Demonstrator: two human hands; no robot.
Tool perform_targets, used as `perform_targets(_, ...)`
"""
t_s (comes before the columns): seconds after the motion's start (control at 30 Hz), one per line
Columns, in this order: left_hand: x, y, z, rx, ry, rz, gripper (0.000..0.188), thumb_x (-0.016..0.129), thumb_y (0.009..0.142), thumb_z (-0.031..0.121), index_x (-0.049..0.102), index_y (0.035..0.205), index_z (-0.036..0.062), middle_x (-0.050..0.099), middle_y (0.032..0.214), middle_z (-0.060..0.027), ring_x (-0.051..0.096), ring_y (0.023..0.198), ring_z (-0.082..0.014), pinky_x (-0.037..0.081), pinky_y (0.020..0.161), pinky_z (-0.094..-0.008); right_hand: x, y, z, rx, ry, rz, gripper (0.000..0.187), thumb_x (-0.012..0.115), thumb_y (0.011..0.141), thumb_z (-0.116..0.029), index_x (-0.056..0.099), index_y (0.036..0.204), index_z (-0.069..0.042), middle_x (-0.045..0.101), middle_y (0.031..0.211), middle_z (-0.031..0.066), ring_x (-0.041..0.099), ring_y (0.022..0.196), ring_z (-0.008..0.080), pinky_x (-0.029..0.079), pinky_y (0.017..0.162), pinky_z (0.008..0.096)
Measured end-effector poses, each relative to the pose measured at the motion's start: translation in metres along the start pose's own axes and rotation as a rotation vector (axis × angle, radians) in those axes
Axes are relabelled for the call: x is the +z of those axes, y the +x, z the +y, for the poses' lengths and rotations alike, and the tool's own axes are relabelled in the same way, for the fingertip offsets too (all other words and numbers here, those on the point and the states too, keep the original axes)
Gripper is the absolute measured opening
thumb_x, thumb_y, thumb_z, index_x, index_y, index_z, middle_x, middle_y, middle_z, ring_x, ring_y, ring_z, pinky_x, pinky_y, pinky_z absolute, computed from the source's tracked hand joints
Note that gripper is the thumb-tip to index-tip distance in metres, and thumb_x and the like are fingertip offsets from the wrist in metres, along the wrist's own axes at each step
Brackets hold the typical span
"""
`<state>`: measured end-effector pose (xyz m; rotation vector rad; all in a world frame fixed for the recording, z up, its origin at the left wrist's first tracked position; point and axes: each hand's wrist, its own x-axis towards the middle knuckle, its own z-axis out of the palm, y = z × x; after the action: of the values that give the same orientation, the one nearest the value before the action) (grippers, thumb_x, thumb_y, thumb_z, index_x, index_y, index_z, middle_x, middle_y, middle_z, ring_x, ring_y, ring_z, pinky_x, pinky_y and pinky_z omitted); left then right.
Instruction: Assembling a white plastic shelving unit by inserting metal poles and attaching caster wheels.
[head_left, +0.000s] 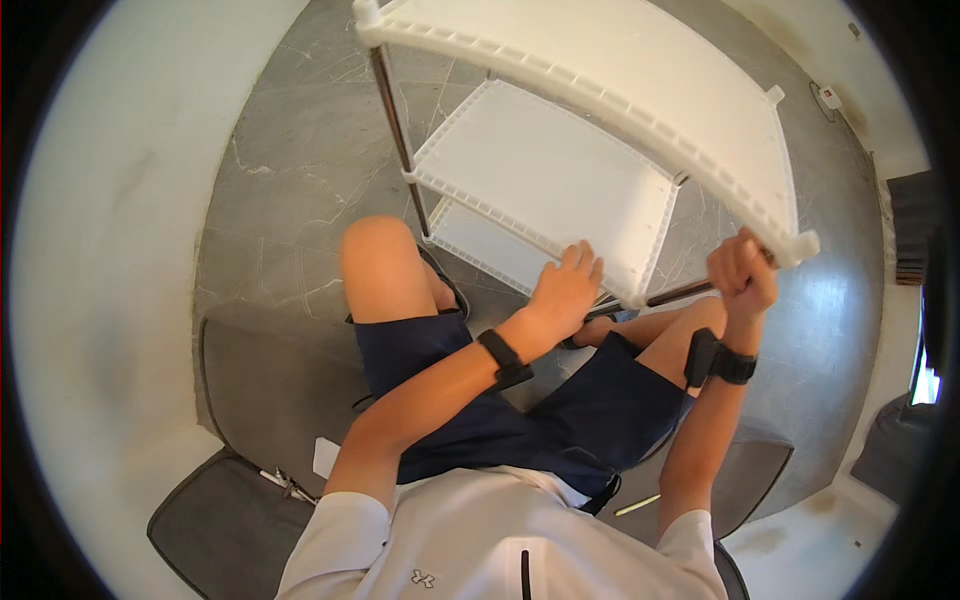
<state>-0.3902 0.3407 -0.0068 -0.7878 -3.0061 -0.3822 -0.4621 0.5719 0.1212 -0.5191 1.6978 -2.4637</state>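
A white plastic shelf rack stands in front of me, with a top shelf [620, 70], a middle shelf [545, 165] and a lower shelf [480, 243] joined by shiny metal poles [390, 105]. My left hand [568, 292] grips the near edge of the middle shelf towards its right corner, fingers over the top and thumb hidden. Just under the near right corner of the top shelf, my right hand [742, 272] is closed around the corner pole [685, 292]. The top shelf sits at a slant relative to the middle one.
I sit on a grey cushioned seat [270, 390] with my knees on both sides of the rack's near edge. Grey tile floor [290, 150] surrounds the rack. A pale wall [130, 240] rises at left. Keys [288, 486] and a thin yellow stick [637, 505] lie on the seat.
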Motion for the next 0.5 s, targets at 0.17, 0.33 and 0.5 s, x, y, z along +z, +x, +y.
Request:
perform_targets(0.17,-0.001,0.013,0.003,-0.060,0.007,0.079,0.070,0.075,0.070,0.013,0.057,0.136,-0.0034,0.048,0.141,-0.0284,0.049,0.121,-0.0345,0.054,0.073,-0.0370,-0.016,0.023,-0.009,0.070,-0.027,-0.068,0.040,0.051,0.100,-0.021,0.034,0.065,-0.015,0.030,0.047,-0.0042,0.021,0.037,0.0060,0.019,0.037,0.0261)
perform_targets(0.33,0.000,0.022,0.004,-0.052,0.005,0.079,0.070,0.074,0.071,0.012,0.055,0.137,-0.0033,0.048,0.141,-0.0275,0.048,0.122,-0.0342,0.054,0.074,-0.0369,-0.022,0.031,-0.016,0.073,-0.072,-0.117,0.039,0.050,0.101,-0.022,0.034,0.066,-0.016,0.029,0.046,-0.0047,0.020,0.035,0.0055,0.021,0.036,0.0251)
perform_targets(0.5,0.000,0.025,0.006,-0.112,-0.025,0.050,0.068,0.075,0.074,0.015,0.055,0.136,-0.0028,0.045,0.144,-0.0289,0.049,0.125,-0.0375,0.056,0.078,-0.0406,-0.014,0.042,-0.018,0.062,-0.127,-0.109,0.038,0.051,0.100,-0.021,0.034,0.066,-0.015,0.030,0.047,-0.0045,0.021,0.037,0.0059,0.022,0.038,0.0249)
